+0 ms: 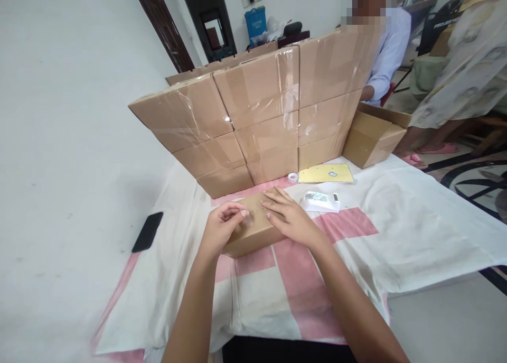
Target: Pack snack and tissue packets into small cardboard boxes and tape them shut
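Observation:
A small closed cardboard box [257,231] lies flat on the cloth in front of me. Over its left end, my left hand [226,223] is pinched closed, thumb against curled fingers. A small translucent piece [248,220], looking like clear tape, shows at the thumb tip. My right hand [291,217] rests on the top of the box towards its right end, fingers spread and stretched out. A white device with a small display [321,201] sits just beyond that hand, near a small white tape roll [292,177] and a yellow sheet [327,173].
Taped cardboard boxes form a wall [265,109] across the far side. An open carton [374,133] stands to its right. A black phone [148,232] lies at the left edge of the pink and white cloth [253,310]. A person in a light shirt [392,51] is behind.

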The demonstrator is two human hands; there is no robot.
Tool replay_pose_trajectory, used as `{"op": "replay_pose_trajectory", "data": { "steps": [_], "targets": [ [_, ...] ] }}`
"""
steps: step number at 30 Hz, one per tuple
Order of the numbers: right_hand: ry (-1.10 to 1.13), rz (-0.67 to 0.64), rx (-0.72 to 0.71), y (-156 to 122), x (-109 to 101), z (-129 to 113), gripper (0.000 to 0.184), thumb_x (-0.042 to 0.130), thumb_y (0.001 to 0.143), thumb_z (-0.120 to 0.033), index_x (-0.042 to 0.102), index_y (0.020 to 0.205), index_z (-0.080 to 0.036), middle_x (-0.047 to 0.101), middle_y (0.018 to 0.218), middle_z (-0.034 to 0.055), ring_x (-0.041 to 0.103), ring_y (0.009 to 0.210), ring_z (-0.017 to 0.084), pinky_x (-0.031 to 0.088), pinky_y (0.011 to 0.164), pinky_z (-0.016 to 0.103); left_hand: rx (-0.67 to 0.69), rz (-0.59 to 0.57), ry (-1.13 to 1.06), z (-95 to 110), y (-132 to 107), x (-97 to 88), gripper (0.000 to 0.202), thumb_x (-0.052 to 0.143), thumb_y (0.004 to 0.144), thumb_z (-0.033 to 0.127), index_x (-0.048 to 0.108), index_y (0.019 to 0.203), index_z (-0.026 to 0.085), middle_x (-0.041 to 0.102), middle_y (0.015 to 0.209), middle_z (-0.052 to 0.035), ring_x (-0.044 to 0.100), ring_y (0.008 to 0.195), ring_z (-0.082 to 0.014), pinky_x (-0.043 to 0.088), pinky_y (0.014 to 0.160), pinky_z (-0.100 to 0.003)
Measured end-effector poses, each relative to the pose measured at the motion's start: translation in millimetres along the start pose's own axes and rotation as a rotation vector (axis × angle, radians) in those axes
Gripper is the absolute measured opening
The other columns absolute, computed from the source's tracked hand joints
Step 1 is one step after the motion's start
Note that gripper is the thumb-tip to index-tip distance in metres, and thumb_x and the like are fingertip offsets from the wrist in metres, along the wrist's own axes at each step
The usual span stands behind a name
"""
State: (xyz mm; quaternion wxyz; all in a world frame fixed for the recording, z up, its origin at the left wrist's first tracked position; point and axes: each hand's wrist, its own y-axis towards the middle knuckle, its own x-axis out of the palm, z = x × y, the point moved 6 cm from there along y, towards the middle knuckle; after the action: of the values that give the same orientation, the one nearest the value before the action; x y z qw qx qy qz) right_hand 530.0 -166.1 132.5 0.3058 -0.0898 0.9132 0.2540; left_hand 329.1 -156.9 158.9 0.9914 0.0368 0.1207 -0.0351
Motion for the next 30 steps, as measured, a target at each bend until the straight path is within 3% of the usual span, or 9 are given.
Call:
{"op": "replay_pose_trajectory", "data": {
  "steps": [7,12,17,23,30],
  "targets": [
    [0.102,0.043,0.024,-3.7,3.4,5.5,0.037,0.057,0.101,-0.03,0.072,0.133,-0.022,0.054,0.157,0.0061,0.02,0.16,0.035,0.03,0.126,0.061,0.001,0.052,0.012,-3.7,0.8,4.7,0.031,0.083,0.074,0.046,0.072,0.087,0.02,0.075,0.085,-0.0039,0.066,0.072,-0.015,0.05,0.067,-0.027],
    [0.208,0.057,0.026,-5.5,3.8,8.8,0.033,0.055,0.101,-0.029,0.074,0.128,-0.026,0.057,0.153,0.0049,0.02,0.16,0.034,0.028,0.126,0.062,0.025,0.099,0.026,-8.3,1.9,3.4,0.032,0.083,0.075,0.045,0.072,0.092,0.02,0.076,0.088,-0.0041,0.065,0.071,-0.0141,0.05,0.066,-0.027],
    [0.191,0.061,0.017,-4.8,4.7,8.6,0.031,0.054,0.101,-0.026,0.075,0.124,-0.026,0.058,0.152,0.0051,0.021,0.16,0.033,0.028,0.126,0.061,0.028,0.139,0.04,-10.6,2.1,1.3,0.031,0.082,0.076,0.043,0.071,0.093,0.02,0.076,0.089,-0.0034,0.062,0.068,-0.0128,0.048,0.064,-0.026],
    [0.189,0.053,0.019,-5.6,4.4,6.4,0.042,0.053,0.101,-0.026,0.059,0.142,-0.028,0.057,0.152,0.0058,0.02,0.16,0.031,0.026,0.126,0.06,0.01,0.139,0.051,-8.3,-1.5,3.3,0.027,0.082,0.077,0.041,0.071,0.091,0.02,0.075,0.086,-0.0022,0.059,0.067,-0.0117,0.045,0.064,-0.025],
    [0.188,0.084,-0.026,-8.8,3.3,4.5,0.015,0.053,0.101,-0.024,0.066,0.108,-0.027,0.06,0.145,0.0062,0.024,0.159,0.032,0.03,0.125,0.059,-0.012,0.149,0.05,-11.5,-4.7,3.1,0.026,0.082,0.077,0.041,0.072,0.092,0.022,0.077,0.092,-0.0027,0.059,0.069,-0.0114,0.045,0.065,-0.025]
  ]
}}
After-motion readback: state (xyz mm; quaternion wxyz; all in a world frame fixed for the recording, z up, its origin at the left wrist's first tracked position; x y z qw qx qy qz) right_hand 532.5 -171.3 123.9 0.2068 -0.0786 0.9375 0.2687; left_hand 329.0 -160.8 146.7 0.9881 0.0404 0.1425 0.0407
